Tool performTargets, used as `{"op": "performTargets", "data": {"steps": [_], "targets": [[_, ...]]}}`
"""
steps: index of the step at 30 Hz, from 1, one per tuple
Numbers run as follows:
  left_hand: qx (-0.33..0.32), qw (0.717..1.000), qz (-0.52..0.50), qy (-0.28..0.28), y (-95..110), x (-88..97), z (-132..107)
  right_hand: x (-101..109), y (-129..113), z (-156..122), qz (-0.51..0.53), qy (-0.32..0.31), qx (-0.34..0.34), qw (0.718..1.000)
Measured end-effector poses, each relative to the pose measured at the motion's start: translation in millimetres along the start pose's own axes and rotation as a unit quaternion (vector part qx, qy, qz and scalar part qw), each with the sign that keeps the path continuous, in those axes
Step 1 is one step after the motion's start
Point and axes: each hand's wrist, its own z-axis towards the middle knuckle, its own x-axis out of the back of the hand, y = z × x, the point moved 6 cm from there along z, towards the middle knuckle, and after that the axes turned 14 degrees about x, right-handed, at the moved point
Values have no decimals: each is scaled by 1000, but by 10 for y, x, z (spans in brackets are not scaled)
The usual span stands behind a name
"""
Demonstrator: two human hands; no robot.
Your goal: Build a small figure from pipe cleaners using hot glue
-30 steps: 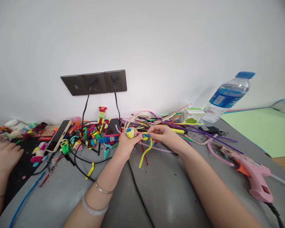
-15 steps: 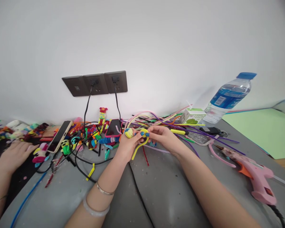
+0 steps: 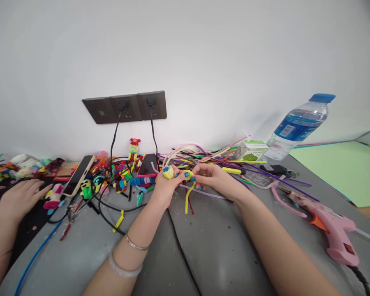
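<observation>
A yellow pipe cleaner point(image 3: 189, 198) is coiled at its upper end, and its loose tail hangs down over the table. My left hand point(image 3: 169, 187) pinches the coil from one side, thumb on top. From the other side, my right hand point(image 3: 210, 179) grips the same pipe cleaner between thumb and index finger. A small yellow and blue fuzzy piece point(image 3: 168, 172) shows at the back of my left hand; its lower part is hidden by that hand. Behind both hands lies a loose pile of coloured pipe cleaners point(image 3: 185, 149).
A pink glue gun point(image 3: 333, 232) lies at the right. A tilted water bottle point(image 3: 299, 127) and a green drink carton point(image 3: 251, 151) stand behind. Phones point(image 3: 79, 176), cords and several fuzzy figures point(image 3: 86, 189) crowd the left, beside another person's hand point(image 3: 18, 201).
The pipe cleaner's tail has swung from pointing down-left to hanging almost straight down. Both my hands stay in nearly the same place, fingertips still on the coil.
</observation>
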Motion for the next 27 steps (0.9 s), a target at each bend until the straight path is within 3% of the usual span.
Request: {"op": "performTargets", "data": {"steps": [10,21,27], "targets": [[-13,988,-147,46,-106,24,19,-124,89,59,94,81,11,992],[-25,978,-197,59,-85,66,6,-251,90,49,205,68,-15,976],[-21,980,-187,58,-110,56,9,-260,113,46,211,64,-14,975]]}}
